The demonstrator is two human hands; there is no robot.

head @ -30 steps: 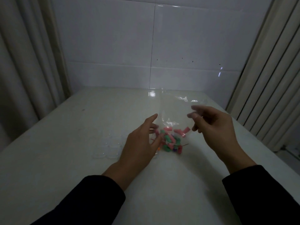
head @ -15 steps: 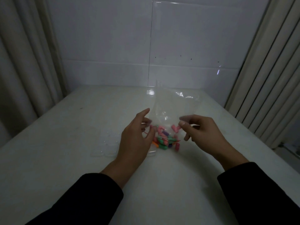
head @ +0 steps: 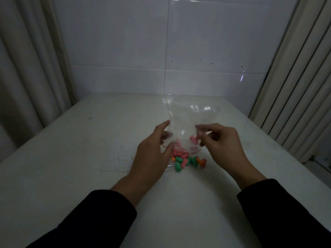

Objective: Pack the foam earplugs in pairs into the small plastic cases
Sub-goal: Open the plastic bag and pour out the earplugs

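A clear plastic bag (head: 188, 120) is held upside down over the table, its red-lined mouth pointing down. My left hand (head: 152, 154) pinches its left side and my right hand (head: 222, 140) pinches its right side. Pink foam earplugs (head: 193, 139) are still inside near the mouth. Green, orange and red earplugs (head: 188, 161) lie in a small heap on the table just below. Several small clear plastic cases (head: 120, 160) lie to the left of my left hand, hard to make out.
The white table (head: 89, 176) runs back to a tiled wall (head: 125, 51). Curtains (head: 26, 68) hang at the left and a ribbed panel (head: 295, 77) stands at the right. The light is dim.
My right hand has moved in and taken hold of the bag's right side. The bag is raised and tipped, and several earplugs have spilled onto the table.
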